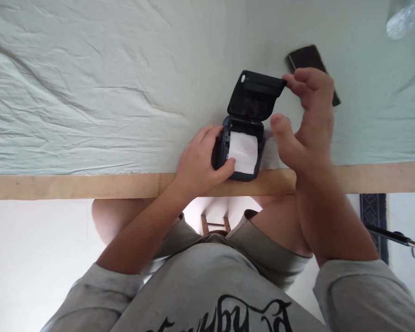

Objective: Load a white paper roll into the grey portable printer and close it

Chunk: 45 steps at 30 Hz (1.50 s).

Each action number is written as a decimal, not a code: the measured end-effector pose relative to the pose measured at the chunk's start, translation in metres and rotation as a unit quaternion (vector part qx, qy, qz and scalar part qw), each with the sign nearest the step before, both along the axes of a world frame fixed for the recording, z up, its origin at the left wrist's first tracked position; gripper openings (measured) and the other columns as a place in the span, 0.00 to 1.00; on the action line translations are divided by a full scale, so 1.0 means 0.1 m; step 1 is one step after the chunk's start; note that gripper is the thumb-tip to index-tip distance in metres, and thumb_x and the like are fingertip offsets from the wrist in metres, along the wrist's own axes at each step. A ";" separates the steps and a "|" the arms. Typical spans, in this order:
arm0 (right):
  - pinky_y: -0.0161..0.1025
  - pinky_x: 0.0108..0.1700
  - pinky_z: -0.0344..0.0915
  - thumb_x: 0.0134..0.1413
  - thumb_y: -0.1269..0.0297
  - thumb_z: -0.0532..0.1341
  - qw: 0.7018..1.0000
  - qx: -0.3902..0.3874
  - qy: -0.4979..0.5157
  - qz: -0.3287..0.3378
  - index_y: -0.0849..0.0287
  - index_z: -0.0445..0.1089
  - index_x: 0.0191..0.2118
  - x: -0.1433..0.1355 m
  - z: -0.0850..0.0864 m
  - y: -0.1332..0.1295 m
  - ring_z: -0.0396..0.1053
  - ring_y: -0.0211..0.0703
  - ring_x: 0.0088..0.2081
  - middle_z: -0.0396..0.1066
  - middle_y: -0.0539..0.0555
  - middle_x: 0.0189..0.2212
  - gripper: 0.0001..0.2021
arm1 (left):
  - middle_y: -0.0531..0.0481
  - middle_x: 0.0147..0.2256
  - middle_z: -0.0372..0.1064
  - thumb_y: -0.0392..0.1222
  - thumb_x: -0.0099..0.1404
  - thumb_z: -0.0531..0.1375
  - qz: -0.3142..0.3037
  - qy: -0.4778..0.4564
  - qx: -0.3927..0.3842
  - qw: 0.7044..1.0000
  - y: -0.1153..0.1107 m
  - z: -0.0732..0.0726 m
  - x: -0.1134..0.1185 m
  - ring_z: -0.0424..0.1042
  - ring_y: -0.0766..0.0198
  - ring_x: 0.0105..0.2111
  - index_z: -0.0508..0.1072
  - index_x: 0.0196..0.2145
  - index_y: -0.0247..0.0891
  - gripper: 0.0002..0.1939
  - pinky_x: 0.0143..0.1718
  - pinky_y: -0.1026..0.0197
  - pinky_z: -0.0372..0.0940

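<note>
A small dark mini printer [224,159] sits at the table's near edge with its hinged lid [252,97] raised and tilted back. White paper [244,152], apparently a roll, fills its compartment. My left hand [200,161] is closed around the printer's left side, the thumb over the lower left corner of the paper. At the lid's far right corner, the fingertips of my right hand [311,120] touch the edge. The right thumb is stretched well apart from those fingers, near the hinge's right side, and does not grip the lid.
A dark flat object like a phone or wallet [307,57] lies beyond my right hand, partly hidden by it. Clear crinkled plastic [406,20] is at the far right corner. A pale green cloth [90,92] covers the table up to its wooden edge [72,186].
</note>
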State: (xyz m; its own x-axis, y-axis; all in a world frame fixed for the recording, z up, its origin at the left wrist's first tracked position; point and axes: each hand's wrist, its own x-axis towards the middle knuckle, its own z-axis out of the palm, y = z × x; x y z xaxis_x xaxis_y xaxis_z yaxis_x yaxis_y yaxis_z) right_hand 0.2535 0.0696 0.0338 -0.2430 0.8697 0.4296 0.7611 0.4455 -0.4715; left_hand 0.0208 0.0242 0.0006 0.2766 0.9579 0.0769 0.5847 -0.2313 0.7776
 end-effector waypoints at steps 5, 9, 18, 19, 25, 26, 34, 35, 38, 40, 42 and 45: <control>0.47 0.45 0.70 0.69 0.51 0.58 0.990 0.069 0.114 -0.051 0.53 0.71 0.45 -0.05 0.23 -0.23 0.75 0.46 0.37 0.73 0.53 0.36 0.12 | 0.35 0.60 0.70 0.52 0.66 0.57 0.008 0.001 -0.012 1.000 0.00 0.02 0.01 0.72 0.47 0.59 0.67 0.64 0.31 0.33 0.62 0.45 0.68; 0.39 0.24 0.53 0.68 0.53 0.58 0.983 -0.164 0.060 -0.064 0.55 0.65 0.20 -0.06 0.31 -0.40 0.60 0.38 0.19 0.62 0.49 0.15 0.24 | 0.34 0.60 0.70 0.50 0.65 0.56 0.008 -0.002 -0.019 1.000 -0.01 0.02 0.00 0.71 0.46 0.59 0.67 0.64 0.31 0.33 0.62 0.43 0.68; 0.39 0.25 0.53 0.63 0.45 0.60 0.893 -0.443 0.021 -0.072 0.56 0.63 0.13 -0.12 0.11 -0.19 0.61 0.37 0.19 0.65 0.51 0.14 0.31 | 0.44 0.48 0.78 0.55 0.68 0.61 0.113 -0.095 -0.102 0.984 0.12 0.08 0.10 0.77 0.54 0.46 0.74 0.50 0.39 0.20 0.52 0.50 0.72; 0.39 0.25 0.53 0.63 0.44 0.61 0.890 -0.450 0.028 -0.069 0.56 0.63 0.13 -0.12 0.12 -0.19 0.60 0.36 0.19 0.65 0.51 0.13 0.31 | 0.45 0.47 0.79 0.54 0.67 0.63 0.120 -0.098 -0.106 0.982 0.13 0.09 0.11 0.77 0.55 0.46 0.74 0.49 0.40 0.19 0.52 0.51 0.72; 0.39 0.25 0.51 0.61 0.46 0.62 0.880 -0.469 0.042 -0.063 0.56 0.63 0.12 -0.12 0.15 -0.17 0.57 0.34 0.17 0.62 0.50 0.11 0.30 | 0.46 0.45 0.78 0.50 0.65 0.66 0.129 -0.110 -0.147 0.974 0.19 0.08 0.13 0.78 0.56 0.44 0.73 0.48 0.40 0.18 0.47 0.53 0.73; 0.39 0.25 0.52 0.61 0.46 0.62 0.880 -0.470 0.042 -0.061 0.56 0.63 0.12 -0.13 0.14 -0.17 0.57 0.34 0.17 0.63 0.50 0.11 0.30 | 0.46 0.45 0.78 0.50 0.65 0.66 0.124 -0.106 -0.148 0.976 0.19 0.08 0.12 0.78 0.55 0.44 0.73 0.48 0.40 0.18 0.47 0.53 0.74; 0.38 0.26 0.60 0.70 0.40 0.54 0.885 -0.452 0.104 -0.047 0.56 0.65 0.17 -0.06 -0.03 -0.22 0.66 0.38 0.20 0.67 0.51 0.15 0.33 | 0.26 0.71 0.58 0.59 0.63 0.70 -0.066 0.121 -0.035 0.990 -0.06 0.10 -0.05 0.61 0.35 0.71 0.54 0.73 0.30 0.52 0.69 0.34 0.60; 0.38 0.27 0.60 0.71 0.40 0.53 0.883 -0.453 0.115 -0.043 0.56 0.65 0.18 -0.04 -0.04 -0.23 0.66 0.38 0.20 0.67 0.51 0.16 0.33 | 0.25 0.72 0.57 0.60 0.61 0.72 -0.071 0.139 -0.028 0.987 -0.08 0.09 -0.07 0.60 0.34 0.71 0.53 0.74 0.29 0.56 0.70 0.34 0.59; 0.38 0.27 0.62 0.71 0.36 0.51 0.880 -0.457 0.126 -0.033 0.56 0.66 0.20 0.00 -0.08 -0.25 0.66 0.38 0.20 0.68 0.52 0.17 0.34 | 0.27 0.72 0.57 0.64 0.59 0.73 -0.082 0.167 0.003 0.982 -0.11 0.03 -0.10 0.61 0.35 0.71 0.52 0.75 0.32 0.60 0.71 0.36 0.58; 0.39 0.28 0.63 0.69 0.32 0.50 0.881 -0.459 0.116 -0.021 0.56 0.67 0.20 0.02 -0.10 -0.25 0.68 0.39 0.21 0.70 0.52 0.18 0.36 | 0.27 0.72 0.58 0.68 0.59 0.72 -0.076 0.181 0.019 0.980 -0.12 -0.02 -0.11 0.63 0.36 0.71 0.51 0.75 0.34 0.60 0.70 0.38 0.59; 0.39 0.28 0.63 0.69 0.31 0.48 0.884 -0.457 0.099 -0.008 0.56 0.67 0.20 0.03 -0.10 -0.25 0.68 0.40 0.21 0.71 0.53 0.18 0.37 | 0.26 0.72 0.57 0.71 0.59 0.71 -0.068 0.190 0.034 0.979 -0.13 -0.07 -0.13 0.63 0.35 0.70 0.51 0.76 0.31 0.62 0.70 0.38 0.59; 0.39 0.29 0.61 0.70 0.35 0.48 0.892 -0.449 0.060 0.007 0.55 0.66 0.21 0.03 -0.09 -0.25 0.69 0.41 0.23 0.72 0.53 0.19 0.34 | 0.25 0.71 0.59 0.76 0.58 0.68 -0.066 0.186 0.058 0.979 -0.15 -0.11 -0.14 0.65 0.36 0.69 0.54 0.75 0.28 0.64 0.68 0.40 0.62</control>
State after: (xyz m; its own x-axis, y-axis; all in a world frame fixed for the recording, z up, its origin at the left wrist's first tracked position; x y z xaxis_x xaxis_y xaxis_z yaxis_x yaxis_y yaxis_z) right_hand 0.2561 0.0444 0.0251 -0.2553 0.8735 -0.4144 0.6785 -0.1435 -0.7204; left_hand 0.0066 0.0094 -0.0102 0.4261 0.9031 0.0532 0.7818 -0.3972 0.4807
